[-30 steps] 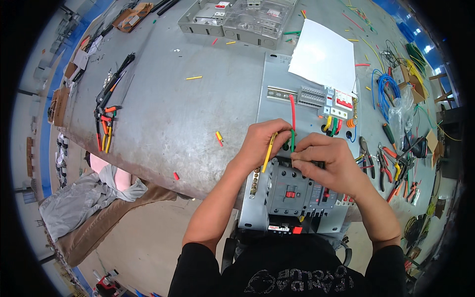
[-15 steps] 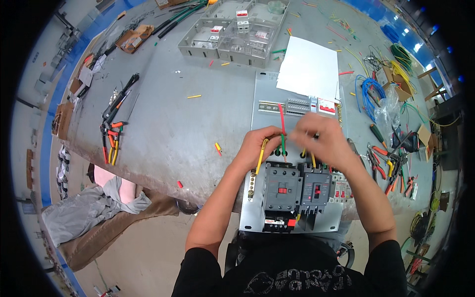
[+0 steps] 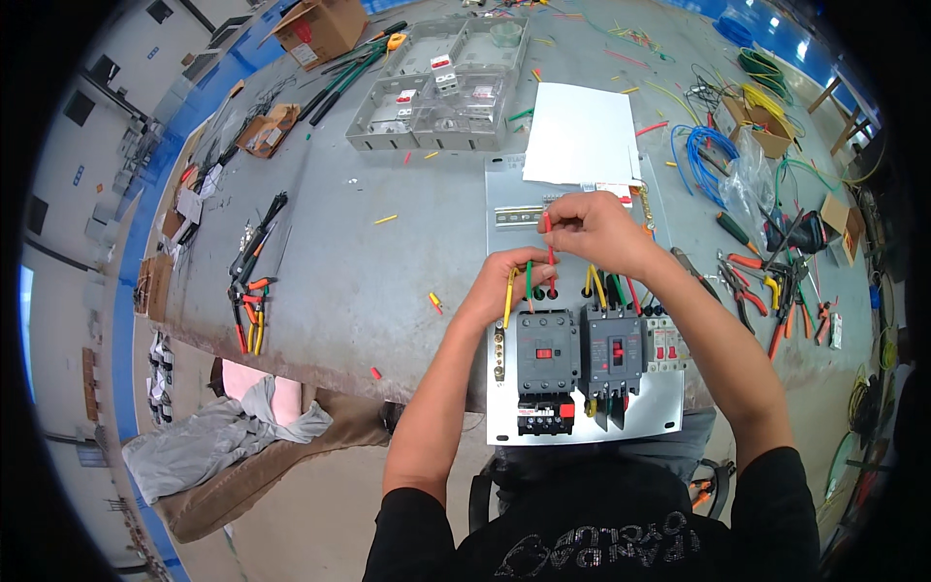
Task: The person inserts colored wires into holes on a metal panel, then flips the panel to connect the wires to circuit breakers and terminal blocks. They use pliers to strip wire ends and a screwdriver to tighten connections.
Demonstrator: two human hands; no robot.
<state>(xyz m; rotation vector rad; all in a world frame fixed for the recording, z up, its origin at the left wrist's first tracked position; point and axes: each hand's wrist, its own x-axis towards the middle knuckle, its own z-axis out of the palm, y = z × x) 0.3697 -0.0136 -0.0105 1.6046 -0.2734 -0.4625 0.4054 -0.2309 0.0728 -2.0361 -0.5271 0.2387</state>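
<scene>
Over a metal mounting plate, both of my hands work at a red wire that rises from a hole in the plate. My right hand pinches its upper end between thumb and fingertips. Lower down, my left hand has its fingers closed around the same wire. A green wire and a yellow wire stand up in front of the left hand. Nearer me sit a dark contactor with a red middle piece and a black circuit breaker. More yellow wires rise below the right hand.
White paper covers the plate's far end. Grey plastic boxes stand beyond it. Pliers lie left, with more hand tools and coiled blue wire on the right. Small breakers sit at the plate's right side.
My right hand has moved left and, blurred before, now pinches the red wire's top. The red wire stands right of the green one, where they overlapped before. The view has shifted slightly.
</scene>
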